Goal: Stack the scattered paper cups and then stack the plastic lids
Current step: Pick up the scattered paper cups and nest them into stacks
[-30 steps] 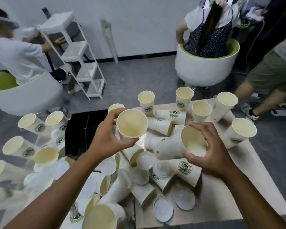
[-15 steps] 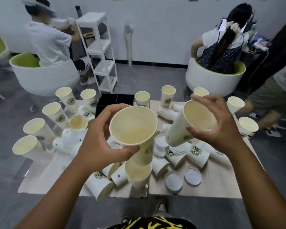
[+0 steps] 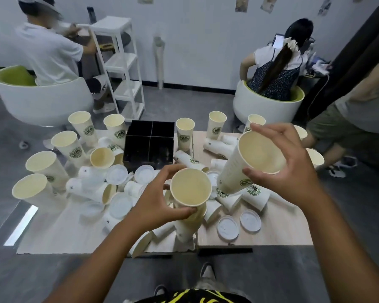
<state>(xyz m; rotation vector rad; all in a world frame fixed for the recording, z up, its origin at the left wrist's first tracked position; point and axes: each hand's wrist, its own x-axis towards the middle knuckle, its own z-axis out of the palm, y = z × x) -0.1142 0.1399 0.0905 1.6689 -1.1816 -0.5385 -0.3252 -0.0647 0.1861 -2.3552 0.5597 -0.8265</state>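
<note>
Paper cup (image 3: pixel 189 186) in left fingers (image 3: pixel 175 212)

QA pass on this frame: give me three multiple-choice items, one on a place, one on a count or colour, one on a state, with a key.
1. Where is the black box?
A. far side of the table, between standing cups
B. on the floor by the shelf
C. in the left hand

2. How many lids lie side by side near the right front table edge?
A. none
B. two
C. five

3. What is the right hand doing?
A. resting flat on the table
B. gripping a tilted cup by its rim
C. pinching a lid

Key: 1 A, it sits on the table among upright cups. 2 B, two lids lie together there. 3 B, its fingers curl round the raised cup.
</note>
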